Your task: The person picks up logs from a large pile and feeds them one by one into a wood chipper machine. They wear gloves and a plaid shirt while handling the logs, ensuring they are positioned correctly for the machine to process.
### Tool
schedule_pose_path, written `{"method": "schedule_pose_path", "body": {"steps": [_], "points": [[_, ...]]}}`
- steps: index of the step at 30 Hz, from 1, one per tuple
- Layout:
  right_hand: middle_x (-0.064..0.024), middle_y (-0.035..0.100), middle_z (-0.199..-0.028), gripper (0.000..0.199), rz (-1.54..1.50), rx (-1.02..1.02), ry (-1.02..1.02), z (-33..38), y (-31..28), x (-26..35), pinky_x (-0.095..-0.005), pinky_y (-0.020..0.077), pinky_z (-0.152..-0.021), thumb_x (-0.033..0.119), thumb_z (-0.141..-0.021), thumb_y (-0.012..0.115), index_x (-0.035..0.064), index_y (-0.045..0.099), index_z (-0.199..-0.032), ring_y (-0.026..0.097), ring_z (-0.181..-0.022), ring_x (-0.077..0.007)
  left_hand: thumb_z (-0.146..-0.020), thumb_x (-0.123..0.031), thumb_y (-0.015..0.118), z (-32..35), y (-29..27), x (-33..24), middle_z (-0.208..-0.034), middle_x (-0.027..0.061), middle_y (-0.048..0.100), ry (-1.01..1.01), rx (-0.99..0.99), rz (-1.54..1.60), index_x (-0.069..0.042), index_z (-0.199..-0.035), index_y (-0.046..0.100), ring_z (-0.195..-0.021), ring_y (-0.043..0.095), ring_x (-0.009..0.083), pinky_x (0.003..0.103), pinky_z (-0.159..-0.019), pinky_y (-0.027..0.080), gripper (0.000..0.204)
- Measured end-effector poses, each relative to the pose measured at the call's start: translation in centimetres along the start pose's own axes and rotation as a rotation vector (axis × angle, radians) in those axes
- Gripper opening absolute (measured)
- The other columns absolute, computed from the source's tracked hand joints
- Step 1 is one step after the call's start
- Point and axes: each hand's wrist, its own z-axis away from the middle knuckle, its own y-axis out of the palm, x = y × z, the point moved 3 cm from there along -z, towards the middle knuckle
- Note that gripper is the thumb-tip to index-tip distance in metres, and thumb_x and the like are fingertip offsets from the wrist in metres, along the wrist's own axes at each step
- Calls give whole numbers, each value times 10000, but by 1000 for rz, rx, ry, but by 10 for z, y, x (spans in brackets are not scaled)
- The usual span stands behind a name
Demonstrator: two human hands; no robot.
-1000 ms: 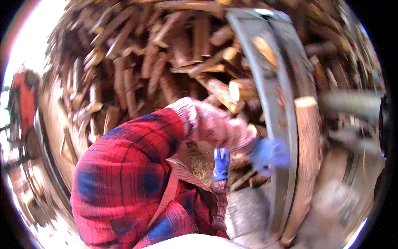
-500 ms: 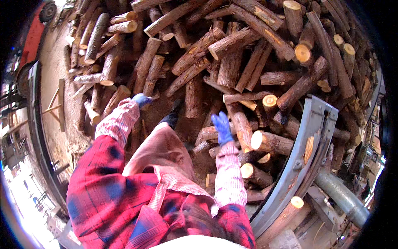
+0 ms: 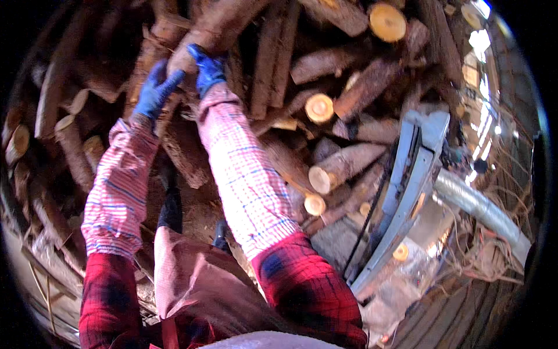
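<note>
Rough-barked log [image 3: 218, 26] looks heavy, stiff and grippy; left hand [image 3: 152, 92] and right hand [image 3: 207, 68] clasp its lower end, a sound hold.

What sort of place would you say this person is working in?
Probably an outdoor firewood yard or a wood-loading spot. A big pile of cut logs fills the view, both gloved hands, left hand and right hand, grip one log, and a grey metal frame borders the pile.

- No labels, signs or screens show.
- A crumpled clear plastic bag [image 3: 401, 285], possibly packaging, lies at lower right beside the grey metal rail [image 3: 407, 192].
</note>
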Motion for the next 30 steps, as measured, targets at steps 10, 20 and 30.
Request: {"method": "schedule_pose_path", "body": {"steps": [10,20,30], "points": [[-168,506,-1285,983,82,202,290,78,-82,104,-401,434,-1008,166,-519,915,-10,380,-1324,505,-1168,-288,-914,-364,585,78,26,28,-1136,63,619,-494,367,30,-41,-1263,525,-1027,580,164,329,-846,483,479],[-164,517,-1261,884,192,149,485,345,-97,136,-383,380,-1010,400,-661,829,-53,422,-1302,495,-1145,-257,-835,-410,665,142,82,1,-1043,119,658,-612,287,375,-9,-1147,610,-887,621,175,296,-844,498,511],[-104,560,-1213,714,-188,48,472,512,-254,154,-361,417,-986,280,-729,774,8,451,-1304,516,-1127,-240,-825,-420,660,444,192,-46,-1128,187,627,-1037,247,591,43,-1250,512,-968,630,279,412,-922,481,645]]}}
